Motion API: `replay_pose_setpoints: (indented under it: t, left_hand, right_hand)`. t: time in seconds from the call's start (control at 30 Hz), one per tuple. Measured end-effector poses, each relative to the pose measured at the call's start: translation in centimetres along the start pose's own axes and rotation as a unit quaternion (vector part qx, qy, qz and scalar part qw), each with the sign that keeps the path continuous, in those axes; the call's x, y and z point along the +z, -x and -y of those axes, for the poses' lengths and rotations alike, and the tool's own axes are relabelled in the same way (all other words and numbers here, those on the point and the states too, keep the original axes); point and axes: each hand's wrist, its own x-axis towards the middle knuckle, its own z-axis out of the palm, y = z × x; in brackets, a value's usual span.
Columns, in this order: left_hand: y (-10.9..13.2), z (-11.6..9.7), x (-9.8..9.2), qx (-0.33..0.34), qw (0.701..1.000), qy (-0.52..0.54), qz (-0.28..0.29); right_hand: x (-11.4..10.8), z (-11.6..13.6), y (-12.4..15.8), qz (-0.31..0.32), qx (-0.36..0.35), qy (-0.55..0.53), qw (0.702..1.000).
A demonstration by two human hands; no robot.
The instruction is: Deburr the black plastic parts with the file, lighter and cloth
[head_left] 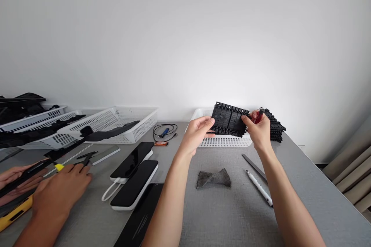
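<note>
Held up before me is a flat black plastic part (pixel 228 119) with toothed long edges and shallow panels. My left hand (pixel 199 129) pinches its left end between thumb and fingers. At the other end, my right hand (pixel 259 127) grips the part with the thumb on its face. A red-handled tool (pixel 260 115) also sits in my right hand; its working end cannot be made out. Behind the part stands a white perforated basket (pixel 223 141). Just right of my right hand, similar black parts (pixel 275 125) are stacked.
A crumpled grey cloth (pixel 213 178), a white marker (pixel 259 188) and a flat metal strip (pixel 255 166) lie nearer me. Two phones (pixel 135 183) on white packs and a coiled cable (pixel 165 131) are left. Farther left, a co-worker's hands (pixel 58 189) work near baskets (pixel 142 125).
</note>
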Motion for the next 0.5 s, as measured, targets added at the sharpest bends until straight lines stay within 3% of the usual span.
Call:
replay_pose_setpoints:
  t: [0.1, 0.23, 0.3, 0.43, 0.5]
  left_hand:
    - [-0.2, 0.2, -0.5, 0.007, 0.998, -0.049, -0.03]
    - [-0.2, 0.3, -0.7, -0.012, 0.995, -0.094, 0.004]
    - [-0.1, 0.2, -0.7, -0.011, 0.994, -0.109, 0.023]
    - [-0.1, 0.3, -0.6, -0.003, 0.991, -0.134, 0.014]
    - [-0.3, 0.5, -0.5, 0.005, 0.99, -0.138, 0.006]
  right_hand:
    - [-0.5, 0.2, -0.1, 0.025, -0.021, 0.034, 0.999]
    - [-0.7, 0.2, -0.1, 0.061, -0.016, 0.102, 0.993]
    - [-0.6, 0.7, 0.2, 0.048, -0.022, 0.134, 0.99]
    - [-0.8, 3.0, 1.7, -0.051, -0.042, 0.185, 0.981]
    - [-0.7, 4.2, 2.4, -0.011, 0.0, 0.141, 0.99]
